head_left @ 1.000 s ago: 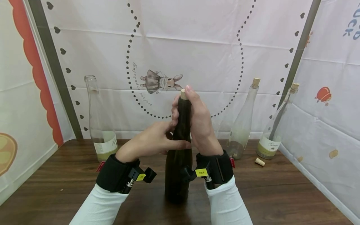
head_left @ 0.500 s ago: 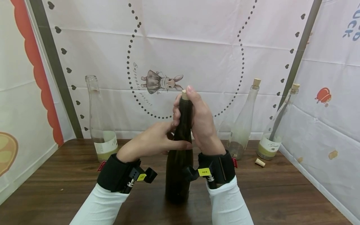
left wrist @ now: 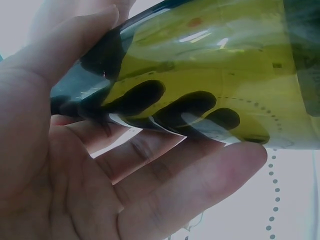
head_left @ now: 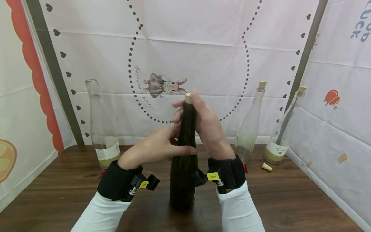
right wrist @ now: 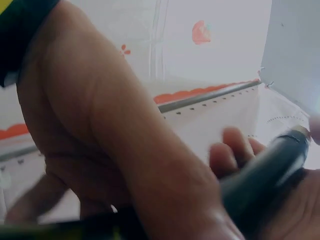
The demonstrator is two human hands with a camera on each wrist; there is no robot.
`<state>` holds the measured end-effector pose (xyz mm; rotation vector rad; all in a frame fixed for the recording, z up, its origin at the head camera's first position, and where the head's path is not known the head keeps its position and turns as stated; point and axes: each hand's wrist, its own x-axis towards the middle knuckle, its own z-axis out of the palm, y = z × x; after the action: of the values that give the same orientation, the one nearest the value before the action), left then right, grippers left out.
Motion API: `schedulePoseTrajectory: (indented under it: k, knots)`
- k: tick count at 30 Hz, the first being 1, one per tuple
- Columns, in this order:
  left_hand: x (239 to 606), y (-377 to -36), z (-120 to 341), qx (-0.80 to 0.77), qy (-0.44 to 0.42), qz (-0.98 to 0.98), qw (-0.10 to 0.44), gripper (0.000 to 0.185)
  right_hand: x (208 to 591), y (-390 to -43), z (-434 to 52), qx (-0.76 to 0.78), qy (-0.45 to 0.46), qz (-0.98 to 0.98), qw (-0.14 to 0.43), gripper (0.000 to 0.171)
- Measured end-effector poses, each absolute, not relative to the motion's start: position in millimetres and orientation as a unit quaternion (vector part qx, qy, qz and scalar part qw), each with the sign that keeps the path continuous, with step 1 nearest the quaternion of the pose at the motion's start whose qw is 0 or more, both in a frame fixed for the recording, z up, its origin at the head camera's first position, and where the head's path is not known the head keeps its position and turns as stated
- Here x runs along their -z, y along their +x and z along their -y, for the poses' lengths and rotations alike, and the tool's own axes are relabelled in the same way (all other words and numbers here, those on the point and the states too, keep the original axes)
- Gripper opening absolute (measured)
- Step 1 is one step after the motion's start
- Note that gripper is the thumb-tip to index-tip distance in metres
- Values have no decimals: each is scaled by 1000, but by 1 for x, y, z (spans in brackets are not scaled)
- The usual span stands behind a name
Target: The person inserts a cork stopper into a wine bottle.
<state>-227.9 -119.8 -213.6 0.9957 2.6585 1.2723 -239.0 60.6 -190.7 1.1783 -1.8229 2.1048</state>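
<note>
Fingers (head_left: 177, 113) of our right hand (head_left: 207, 127) curl round the bottle (head_left: 184, 161) neck, thumb at the cork (head_left: 188, 98).
Our left hand (head_left: 153, 146) wraps the shoulder below; the bottle stands upright on the table (head_left: 290, 196); three clear bottles (head_left: 102, 129) stand behind, a loose cork (head_left: 267, 167) at right.

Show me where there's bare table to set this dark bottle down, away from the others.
Bare wood lies front left, between the left hand and the table edge, and front right, nearer than the loose cork. The back is crowded: an open clear bottle back left, two corked clear bottles back right. The dark bottle stands centre, its neck gripped by the right hand.
</note>
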Motion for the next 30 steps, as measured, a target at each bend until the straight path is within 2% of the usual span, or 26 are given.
schedulePoseTrajectory:
  k: [3,7,19,24,30]
  knots:
    - [215,-229,121,-399,336,-853,14,53,190,-238,-68,-656,397,639,63,46]
    - [217,-231,123,-377,343,-859,46,54,189,-235,-77,-607,396,685,68,39]
    - [221,-234,124,-361,306,-871,129,58,186,-227,-92,-455,377,803,74,45]
    - [220,-235,130,-365,291,-872,150,73,183,-223,-94,-383,377,840,69,37]
    - [220,-236,147,-371,286,-871,147,72,183,-220,-91,-365,349,861,52,28]
